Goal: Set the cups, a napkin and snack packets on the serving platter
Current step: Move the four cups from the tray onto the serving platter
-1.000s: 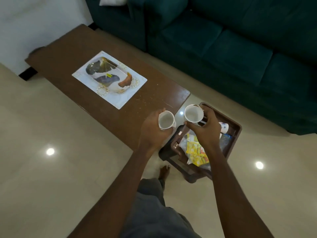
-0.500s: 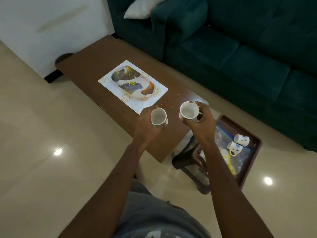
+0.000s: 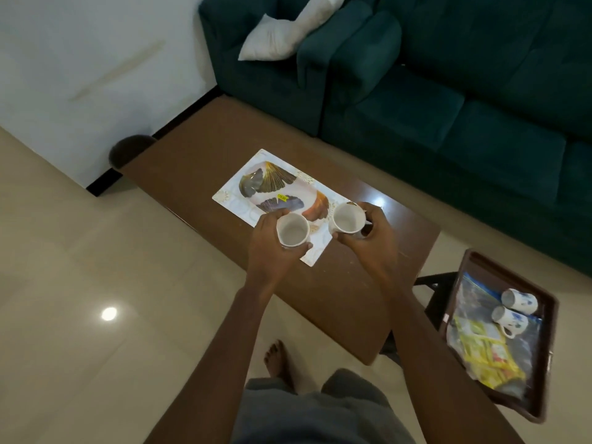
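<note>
My left hand (image 3: pixel 272 248) grips a white cup (image 3: pixel 292 230), and my right hand (image 3: pixel 371 238) grips a second white cup (image 3: pixel 346 218). Both cups are upright and empty, held over the near right end of the white serving platter (image 3: pixel 243 200) with a leaf pattern, which lies on the brown coffee table (image 3: pixel 192 155). Whether the cups touch the platter I cannot tell. To the right, a brown tray (image 3: pixel 544 373) on a stool holds two more white cups with blue marks (image 3: pixel 514 312), lying on their sides, and yellow snack packets (image 3: pixel 487 354) in clear plastic.
A dark green sofa (image 3: pixel 448 91) with a white pillow (image 3: pixel 275 36) runs behind the table. A white wall (image 3: pixel 80 59) stands at the left. My bare foot (image 3: pixel 277 360) rests on the shiny tiled floor (image 3: pixel 80 299) near the table's front edge.
Both hands carried the cups leftwards from above the brown tray, across the table end, to above the platter's near right end. The view turned left with them.
</note>
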